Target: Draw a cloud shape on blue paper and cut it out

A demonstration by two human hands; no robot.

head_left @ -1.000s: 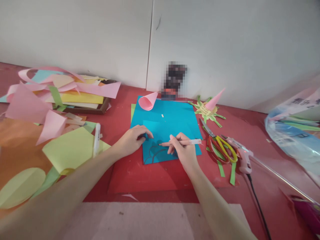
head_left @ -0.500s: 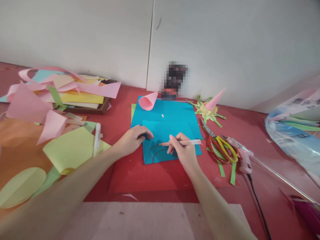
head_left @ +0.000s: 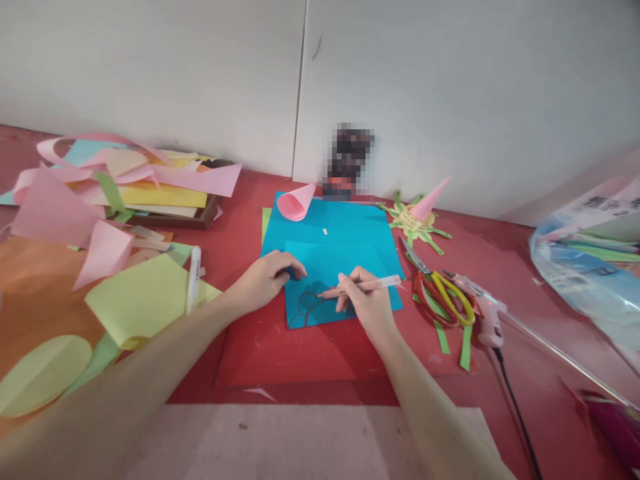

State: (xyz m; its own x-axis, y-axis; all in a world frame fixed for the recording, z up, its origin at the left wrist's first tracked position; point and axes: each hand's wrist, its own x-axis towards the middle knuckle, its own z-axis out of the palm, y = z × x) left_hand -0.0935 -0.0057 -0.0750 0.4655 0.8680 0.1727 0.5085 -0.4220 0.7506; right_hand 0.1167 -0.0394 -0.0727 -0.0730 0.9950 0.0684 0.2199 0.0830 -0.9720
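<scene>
A blue paper sheet lies on the red table, with curved pencil lines drawn on its near left corner. My right hand is closed round a pink pencil, whose tip touches the sheet near the drawn lines. My left hand presses on the sheet's left edge, fingers curled down on the paper and holding nothing. A pink paper cone rests on the far end of a larger blue sheet underneath.
Scissors with red and yellow handles and a pink glue gun with a black cord lie to the right. A paper flower with a pink cone sits behind them. Paper scraps, a white marker and a plastic bag flank the sheet.
My right hand has shifted slightly down and left with the pencil, its tip moving along the drawn lines. My left hand has stayed put.
</scene>
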